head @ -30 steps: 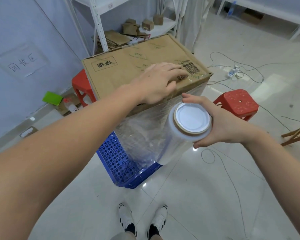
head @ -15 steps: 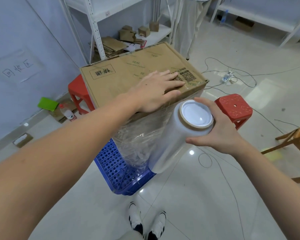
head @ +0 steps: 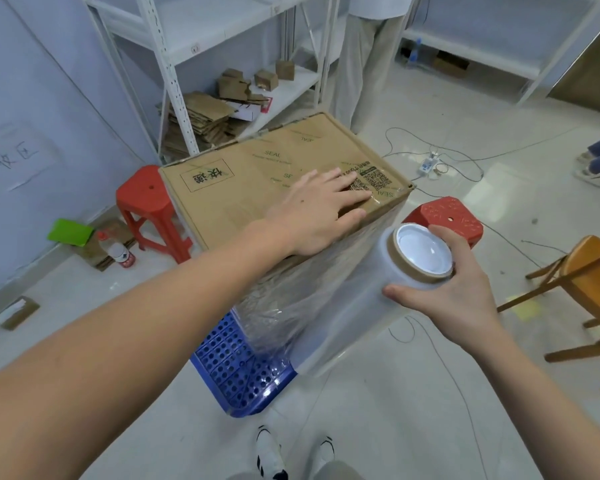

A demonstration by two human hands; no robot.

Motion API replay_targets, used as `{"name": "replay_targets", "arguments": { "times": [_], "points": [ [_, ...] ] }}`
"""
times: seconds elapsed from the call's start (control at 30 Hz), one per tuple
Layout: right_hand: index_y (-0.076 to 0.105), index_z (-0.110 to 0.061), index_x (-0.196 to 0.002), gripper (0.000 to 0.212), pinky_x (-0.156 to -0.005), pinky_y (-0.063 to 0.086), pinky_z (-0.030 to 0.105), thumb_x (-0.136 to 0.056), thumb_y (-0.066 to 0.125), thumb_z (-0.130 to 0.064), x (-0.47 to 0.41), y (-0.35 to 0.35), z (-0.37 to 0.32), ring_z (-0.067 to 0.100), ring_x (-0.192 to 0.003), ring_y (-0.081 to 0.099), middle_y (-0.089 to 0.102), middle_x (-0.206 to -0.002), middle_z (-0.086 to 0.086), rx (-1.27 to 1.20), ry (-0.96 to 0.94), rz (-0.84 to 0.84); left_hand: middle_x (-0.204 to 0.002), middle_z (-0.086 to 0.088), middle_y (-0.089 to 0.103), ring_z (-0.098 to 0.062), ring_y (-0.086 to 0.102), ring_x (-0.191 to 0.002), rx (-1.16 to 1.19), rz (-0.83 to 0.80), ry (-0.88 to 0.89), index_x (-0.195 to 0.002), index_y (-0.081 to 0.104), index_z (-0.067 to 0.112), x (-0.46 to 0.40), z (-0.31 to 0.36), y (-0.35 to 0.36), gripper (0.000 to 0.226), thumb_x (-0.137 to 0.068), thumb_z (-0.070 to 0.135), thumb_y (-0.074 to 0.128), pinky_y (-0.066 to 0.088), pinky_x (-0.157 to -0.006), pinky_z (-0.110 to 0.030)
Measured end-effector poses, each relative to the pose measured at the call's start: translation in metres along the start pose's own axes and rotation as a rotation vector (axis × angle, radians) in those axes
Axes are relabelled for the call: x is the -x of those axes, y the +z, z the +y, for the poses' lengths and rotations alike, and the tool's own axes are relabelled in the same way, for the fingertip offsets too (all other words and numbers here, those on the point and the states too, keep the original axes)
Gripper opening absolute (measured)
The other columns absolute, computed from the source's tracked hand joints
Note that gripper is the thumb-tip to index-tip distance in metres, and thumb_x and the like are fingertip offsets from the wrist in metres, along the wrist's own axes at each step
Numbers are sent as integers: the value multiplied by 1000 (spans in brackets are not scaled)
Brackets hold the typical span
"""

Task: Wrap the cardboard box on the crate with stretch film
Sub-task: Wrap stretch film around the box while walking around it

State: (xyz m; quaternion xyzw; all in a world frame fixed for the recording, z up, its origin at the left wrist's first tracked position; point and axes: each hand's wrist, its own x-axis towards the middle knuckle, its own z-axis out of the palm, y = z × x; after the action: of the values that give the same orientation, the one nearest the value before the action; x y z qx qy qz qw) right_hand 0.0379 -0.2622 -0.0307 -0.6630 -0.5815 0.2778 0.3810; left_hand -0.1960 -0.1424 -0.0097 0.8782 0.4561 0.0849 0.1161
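Observation:
A brown cardboard box (head: 243, 181) stands on a blue perforated crate (head: 236, 372) on the floor. Clear stretch film (head: 284, 306) covers the box's near side and runs to a roll of stretch film (head: 354, 306) held tilted at the box's right corner. My right hand (head: 447, 292) grips the roll's upper end around its cardboard core. Flat on the box's top near the right edge, my left hand (head: 319, 213) presses down with straight fingers.
Two red stools stand near the box, one (head: 149, 206) behind it on the left and one (head: 444, 220) on the right. A wooden chair (head: 586, 282) is at the right edge. Cables (head: 430, 161) and a water bottle (head: 116, 251) lie on the floor; a shelf rack (head: 174, 84) stands behind.
My right hand has carried the roll a little to the right and lower around the box's right corner, and the view has shifted that way. My left hand stays pressed on the box top.

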Motion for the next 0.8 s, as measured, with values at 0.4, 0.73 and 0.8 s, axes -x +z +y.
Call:
{"name": "replay_targets", "arguments": {
  "times": [0.4,0.73,0.8],
  "points": [
    [44,-36,-144,108,-106,40,31,-53,101,-30,-27,-20,10,7,-125,48,53,-140,-11,99,-90,-13,-171,9,22,-14,13,-159,0,5,-23,-156,39,44,-6,1,3,52,-107,59,33,6,-129,-43],
    [48,-36,-136,96,-100,34,15,-54,99,-35,-57,-15,29,3,-124,48,53,-135,-10,1,-239,-100,-170,12,25,-10,15,-158,5,14,-75,-153,44,47,-4,6,1,50,-105,60,34,9,-129,-45],
    [48,-37,-131,92,-97,34,13,-54,98,-36,-59,-16,32,5,-122,49,53,-132,-9,15,-272,-108,-169,11,26,-11,16,-158,10,13,-81,-153,45,46,-4,7,1,49,-106,58,36,10,-129,-45]
  ]
}}
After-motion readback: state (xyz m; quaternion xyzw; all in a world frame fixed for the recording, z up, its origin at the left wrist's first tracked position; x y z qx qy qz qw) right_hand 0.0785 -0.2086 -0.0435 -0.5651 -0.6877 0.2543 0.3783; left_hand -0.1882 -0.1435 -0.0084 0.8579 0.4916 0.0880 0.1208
